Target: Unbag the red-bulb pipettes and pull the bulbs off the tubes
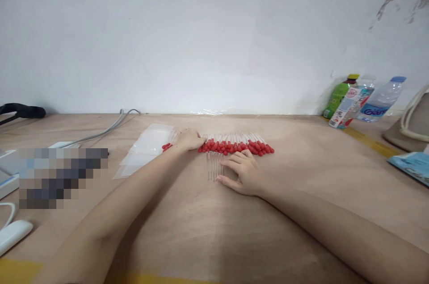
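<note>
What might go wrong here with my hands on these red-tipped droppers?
The left hand rests at the end of the dropper row; a nudge may scatter it, and a few stray droppers lie apart beside it. The right hand touches a loose clear bunch, which might roll or slip under the row.

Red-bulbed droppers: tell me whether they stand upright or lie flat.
Lying flat. The droppers rest side by side in a row on the table, their clear tubes level with its surface.
</note>
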A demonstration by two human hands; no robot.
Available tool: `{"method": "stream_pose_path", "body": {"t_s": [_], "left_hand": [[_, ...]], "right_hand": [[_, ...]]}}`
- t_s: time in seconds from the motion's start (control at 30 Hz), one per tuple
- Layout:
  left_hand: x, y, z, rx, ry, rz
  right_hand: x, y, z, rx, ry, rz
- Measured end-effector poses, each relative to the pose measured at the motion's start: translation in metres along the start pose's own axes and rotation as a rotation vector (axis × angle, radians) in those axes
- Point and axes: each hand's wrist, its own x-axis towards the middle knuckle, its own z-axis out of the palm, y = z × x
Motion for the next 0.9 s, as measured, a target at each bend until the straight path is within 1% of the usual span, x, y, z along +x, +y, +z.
{"method": "stream_pose_path", "body": {"t_s": [0.17, 0.27, 0.33, 0.43, 0.53, 0.67, 0.77, 0.83, 0.9], "left_hand": [[0.002, 0.008, -0.003, -0.025, -0.113, -0.08], [0.002, 0.005, -0.006, -0.069, -0.154, -0.115], [0.001, 0.0, -0.007, -0.109, -0.159, -0.123], [-0.002, -0.01, -0.009, -0.151, -0.145, -0.111], [-0.008, -0.018, -0.01, -0.133, -0.113, -0.098], [-0.017, -0.023, -0.013, -0.055, -0.001, -0.065], [-0.026, -0.022, -0.013, -0.001, 0.079, -0.018], [-0.032, -0.02, -0.011, 0.022, 0.08, 0.01], [-0.036, -0.018, -0.008, 0.021, 0.044, 0.009]], "right_hand": [[-0.002, 0.0, -0.001, 0.033, 0.079, 0.021], [-0.004, 0.001, -0.003, 0.041, 0.115, 0.041], [-0.006, 0.003, -0.005, 0.044, 0.133, 0.057], [-0.009, 0.005, -0.007, 0.043, 0.145, 0.08], [-0.009, 0.005, -0.008, 0.037, 0.142, 0.085], [-0.011, 0.004, -0.01, 0.019, 0.14, 0.08], [-0.014, 0.005, -0.013, -0.004, 0.134, 0.078], [-0.017, 0.006, -0.015, -0.012, 0.129, 0.079], [-0.02, 0.007, -0.018, -0.012, 0.118, 0.079]]}}
